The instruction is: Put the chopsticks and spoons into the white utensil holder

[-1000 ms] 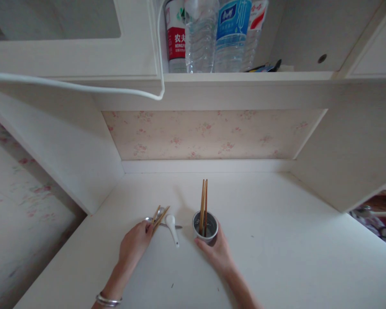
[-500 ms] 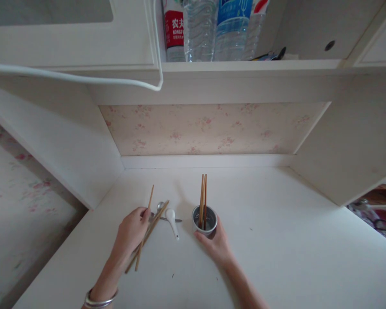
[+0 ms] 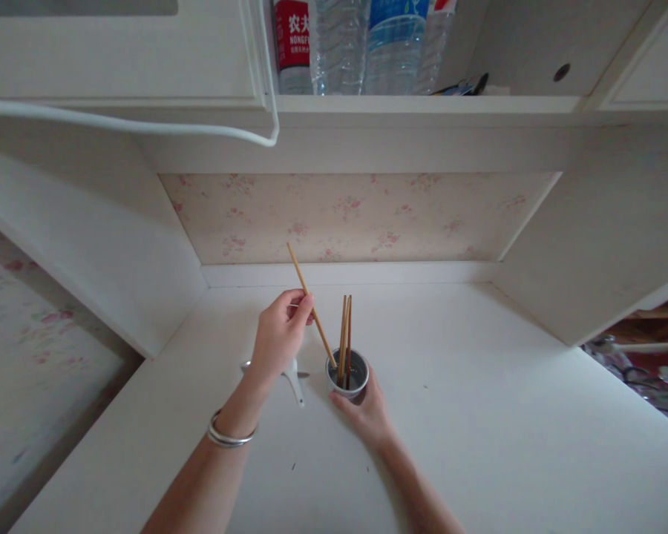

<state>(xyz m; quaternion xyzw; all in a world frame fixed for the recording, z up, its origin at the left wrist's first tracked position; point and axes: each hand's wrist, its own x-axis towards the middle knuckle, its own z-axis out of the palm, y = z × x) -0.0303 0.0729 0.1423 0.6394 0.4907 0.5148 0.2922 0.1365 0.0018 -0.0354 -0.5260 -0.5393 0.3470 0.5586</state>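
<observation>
Lower centre of the frame: a small round cup (image 3: 348, 376) with a pale rim and a dark inside stands on the smooth white surface (image 3: 506, 415).
Right hand (image 3: 367, 415): fingers curled around the cup's near wall, gripping it.
Left hand (image 3: 278, 334): fingertips and thumb pressed together, pinching the held chopstick (image 3: 303, 287) near its middle.
Held chopstick: a thin tan wooden rod, slanted, with its lower tip at the cup's left rim.
Standing chopsticks (image 3: 346, 326): two slim brown sticks, nearly upright in the cup.
Left wrist: a shiny metal bangle (image 3: 228, 436).
Left of the cup: a glossy white spoon (image 3: 297, 384) lies flat, partly under the left hand.
Top of the frame: ribbed clear plastic bottles (image 3: 367, 44) on a shelf; a white cable (image 3: 116, 122) droops at upper left.
</observation>
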